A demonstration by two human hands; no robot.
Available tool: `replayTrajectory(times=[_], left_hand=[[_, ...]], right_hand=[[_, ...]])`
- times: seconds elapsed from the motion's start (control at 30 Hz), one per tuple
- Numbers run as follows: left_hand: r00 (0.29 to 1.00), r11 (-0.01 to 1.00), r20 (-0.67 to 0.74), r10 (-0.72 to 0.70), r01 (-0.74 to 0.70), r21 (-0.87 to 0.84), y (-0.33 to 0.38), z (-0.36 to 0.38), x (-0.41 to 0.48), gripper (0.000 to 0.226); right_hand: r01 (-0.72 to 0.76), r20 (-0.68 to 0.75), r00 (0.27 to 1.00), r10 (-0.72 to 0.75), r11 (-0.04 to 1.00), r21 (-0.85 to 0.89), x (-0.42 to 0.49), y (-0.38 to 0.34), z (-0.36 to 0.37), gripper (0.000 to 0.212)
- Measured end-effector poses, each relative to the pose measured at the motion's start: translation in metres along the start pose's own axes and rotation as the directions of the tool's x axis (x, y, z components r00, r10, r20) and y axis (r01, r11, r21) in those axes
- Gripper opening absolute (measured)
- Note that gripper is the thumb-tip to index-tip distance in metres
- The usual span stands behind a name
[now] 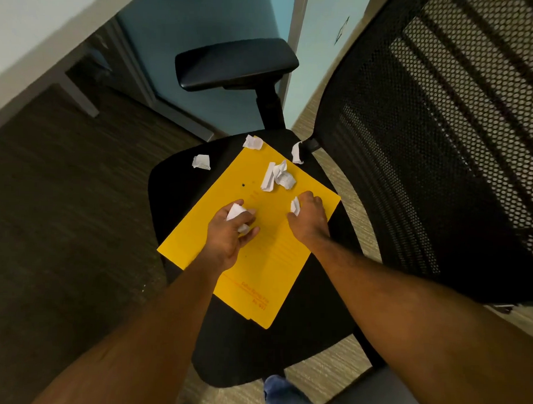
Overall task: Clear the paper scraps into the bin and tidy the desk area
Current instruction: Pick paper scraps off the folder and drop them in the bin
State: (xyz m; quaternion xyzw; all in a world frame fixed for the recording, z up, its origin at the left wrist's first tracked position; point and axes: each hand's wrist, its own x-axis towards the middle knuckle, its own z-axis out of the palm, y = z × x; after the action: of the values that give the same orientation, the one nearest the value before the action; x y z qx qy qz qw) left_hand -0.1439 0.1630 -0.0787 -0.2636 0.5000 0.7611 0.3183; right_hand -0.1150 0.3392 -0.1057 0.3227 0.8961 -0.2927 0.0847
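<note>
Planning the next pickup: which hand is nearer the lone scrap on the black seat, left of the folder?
Left. The left hand, gripping crumpled scraps, is over the left half of the folder, close to the lone scrap; the right hand, pinching another scrap, is farther right.

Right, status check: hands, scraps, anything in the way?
Left hand grips crumpled scraps. Right hand pinches one scrap. Loose scraps on yellow folder and chair seat. Bin not in view.
</note>
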Motion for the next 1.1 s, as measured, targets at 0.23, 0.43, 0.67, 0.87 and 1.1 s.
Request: replayTrajectory(times=[0.23,0.43,0.67,0.87,1.1], left_hand=[[1.0,1.0,-0.017,0.008,-0.008,0.008,0.002,-0.002,0.006,0.043],[1.0,1.0,0.02,-0.011,0.011,-0.008,-0.001,0.01,0.001,0.038],[0.993,0.999,0.112,-0.025,0.02,0.043,-0.01,0.009,-0.004,0.013],[0.994,0.998,0.103,-0.026,0.032,-0.058,-0.002,-0.004,-0.004,0.024],[0.998,0.989,0.047,-0.035,0.041,-0.14,0.002,-0.013,-0.003,0.033]], right_hand=[[-0.026,-0.026,0.999,0.031,0.983,0.182,-0.003,-0.006,-0.005,0.033],[0.185,-0.073,0.983,-0.17,0.89,0.416,-0.038,-0.036,0.002,0.016],[0.218,0.042,0.965,-0.258,0.886,0.41,-0.06,-0.046,0.017,0.014],[0.35,0.03,0.913,-0.408,0.817,0.457,-0.06,-0.046,0.0,0.02],[0.283,-0.234,0.944,-0.233,0.935,0.213,-0.017,-0.04,-0.012,0.032]])
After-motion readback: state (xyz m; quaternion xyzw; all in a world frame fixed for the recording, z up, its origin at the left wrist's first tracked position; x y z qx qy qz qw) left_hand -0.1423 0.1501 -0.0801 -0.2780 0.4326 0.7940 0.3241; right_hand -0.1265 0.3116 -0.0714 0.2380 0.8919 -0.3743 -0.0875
